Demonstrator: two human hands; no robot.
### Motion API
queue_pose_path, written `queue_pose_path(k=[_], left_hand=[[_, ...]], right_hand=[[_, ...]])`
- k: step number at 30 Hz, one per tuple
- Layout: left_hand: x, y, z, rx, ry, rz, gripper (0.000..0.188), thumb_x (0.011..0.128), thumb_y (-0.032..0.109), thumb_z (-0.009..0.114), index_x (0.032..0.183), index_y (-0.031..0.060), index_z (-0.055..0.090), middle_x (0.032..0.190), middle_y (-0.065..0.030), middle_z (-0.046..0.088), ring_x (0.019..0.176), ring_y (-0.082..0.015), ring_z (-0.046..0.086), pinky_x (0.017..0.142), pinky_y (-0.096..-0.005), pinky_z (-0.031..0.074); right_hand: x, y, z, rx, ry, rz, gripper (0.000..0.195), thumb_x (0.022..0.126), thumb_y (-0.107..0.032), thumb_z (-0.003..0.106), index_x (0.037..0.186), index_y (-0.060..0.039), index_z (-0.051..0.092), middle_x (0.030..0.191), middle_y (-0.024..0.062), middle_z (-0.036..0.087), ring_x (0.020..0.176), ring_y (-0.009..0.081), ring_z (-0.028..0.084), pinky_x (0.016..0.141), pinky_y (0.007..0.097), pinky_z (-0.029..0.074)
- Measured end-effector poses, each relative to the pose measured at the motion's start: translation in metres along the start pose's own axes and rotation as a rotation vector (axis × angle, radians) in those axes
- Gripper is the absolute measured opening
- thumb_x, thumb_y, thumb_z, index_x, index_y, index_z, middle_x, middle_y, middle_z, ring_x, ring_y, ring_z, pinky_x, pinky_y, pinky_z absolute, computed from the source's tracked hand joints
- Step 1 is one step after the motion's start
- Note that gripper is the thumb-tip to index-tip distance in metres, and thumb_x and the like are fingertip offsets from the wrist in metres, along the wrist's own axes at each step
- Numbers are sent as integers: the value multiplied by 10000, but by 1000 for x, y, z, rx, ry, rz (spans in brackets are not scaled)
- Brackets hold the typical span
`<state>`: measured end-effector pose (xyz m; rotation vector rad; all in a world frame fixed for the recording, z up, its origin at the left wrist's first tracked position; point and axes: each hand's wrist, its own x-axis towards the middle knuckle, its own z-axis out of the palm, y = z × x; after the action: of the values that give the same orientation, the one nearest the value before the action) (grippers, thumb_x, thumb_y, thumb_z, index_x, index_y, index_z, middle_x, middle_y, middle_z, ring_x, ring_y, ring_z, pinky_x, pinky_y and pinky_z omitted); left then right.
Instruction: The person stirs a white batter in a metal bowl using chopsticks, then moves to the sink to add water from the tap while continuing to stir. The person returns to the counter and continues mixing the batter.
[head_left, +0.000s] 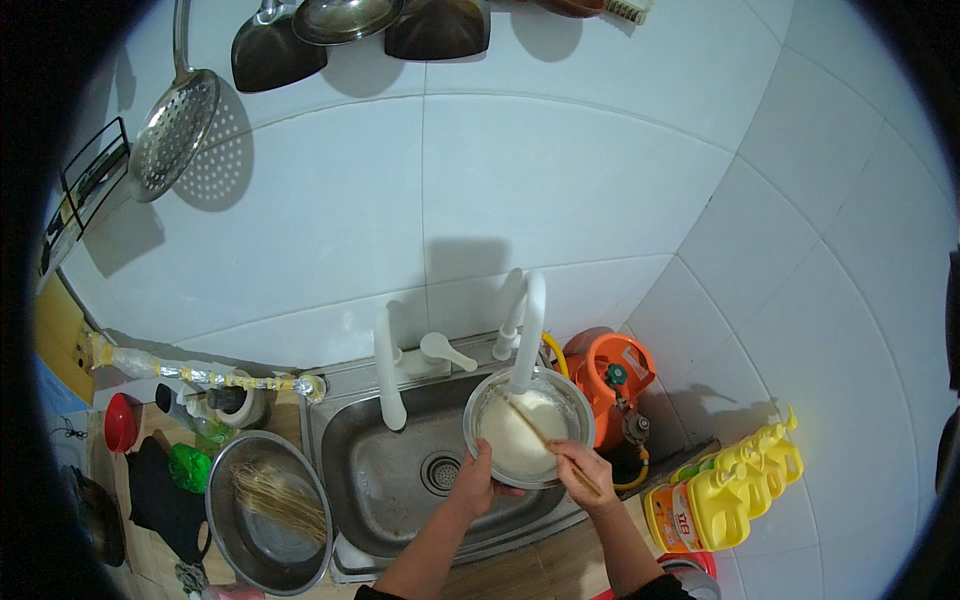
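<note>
My left hand (474, 484) grips the near left rim of a metal bowl (475, 394), which is over the right side of a stainless steel sink (397, 495). Pale, creamy liquid (517, 442) fills the bowl's lower part. In my right hand (581, 474) is a pair of wooden chopsticks or a similar stick (534, 424), slanting down with its far end in the liquid. The spout of a white curved faucet (534, 322) hangs over the bowl's far rim. Whether water runs from it is hard to see.
Left of the sink, a large metal basin (259, 551) holds a bundle of thin dry strands (277, 502). A second white faucet (386, 375) and a lever handle (446, 351) stand behind the sink. An orange gas cylinder (607, 375) and yellow detergent jugs (720, 510) are at right.
</note>
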<state>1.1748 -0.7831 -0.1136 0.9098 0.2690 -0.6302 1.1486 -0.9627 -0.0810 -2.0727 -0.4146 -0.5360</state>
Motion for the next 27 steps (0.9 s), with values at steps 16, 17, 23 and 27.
queue_pose_path(k=[16, 17, 23, 27], left_hand=[[-5, -6, -4, -39, -24, 6, 483, 913, 445, 238, 1275, 127, 202, 1101, -161, 498, 797, -289, 611, 527, -360, 571], [-5, -6, -5, -30, -29, 1, 485, 912, 446, 239, 1277, 128, 196, 1102, -161, 498, 796, -289, 611, 528, -361, 572], [-6, -9, -3, -18, -33, 22, 496, 910, 452, 240, 1282, 132, 168, 1107, -164, 495, 822, -292, 608, 536, -360, 575], [-9, -6, -9, -38, -34, 48, 500, 910, 448, 245, 1279, 119, 168, 1117, -169, 487, 846, -293, 603, 538, -360, 576]], right_hand=[[-8, -2, 0, -5, 0, 52, 129, 780, -7, 565, 907, -4, 580, 935, 132, 618, 832, 197, 614, 722, 281, 491], [-9, 4, -4, -32, 42, 66, 117, 779, -6, 567, 895, -2, 584, 925, 125, 622, 817, 182, 615, 711, 271, 494], [-17, 5, 1, 65, 77, 103, 148, 784, 1, 558, 931, 0, 576, 939, 147, 613, 834, 231, 612, 737, 292, 484], [-14, -18, 1, 93, -143, 83, 163, 788, -30, 567, 948, 4, 575, 928, 149, 614, 821, 230, 613, 716, 295, 485]])
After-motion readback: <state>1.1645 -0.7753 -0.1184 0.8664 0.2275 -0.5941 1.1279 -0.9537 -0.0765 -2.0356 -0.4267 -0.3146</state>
